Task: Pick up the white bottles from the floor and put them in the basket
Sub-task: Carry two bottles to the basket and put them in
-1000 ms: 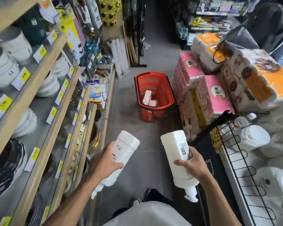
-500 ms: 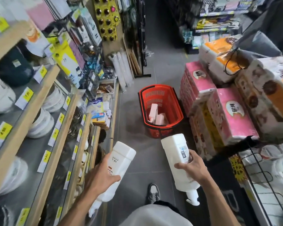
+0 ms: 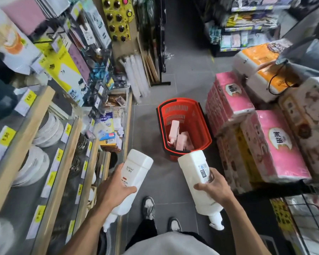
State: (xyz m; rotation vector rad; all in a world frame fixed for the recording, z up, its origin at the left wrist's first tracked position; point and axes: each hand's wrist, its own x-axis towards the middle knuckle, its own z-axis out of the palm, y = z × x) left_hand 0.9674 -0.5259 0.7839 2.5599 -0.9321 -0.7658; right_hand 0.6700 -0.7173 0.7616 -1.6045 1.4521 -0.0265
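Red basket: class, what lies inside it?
A pale bottle and a second beside it lie in the basket. Their near ends are hidden by its rim and by the white bottle in the right hand.

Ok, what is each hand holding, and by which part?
The left hand grips the left bottle round the middle of its body; the right hand grips the right bottle the same way. Pump ends point toward the person.

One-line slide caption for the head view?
Shop aisle: left hand grips a white bottle, right hand a second bottle, red basket ahead on the floor.
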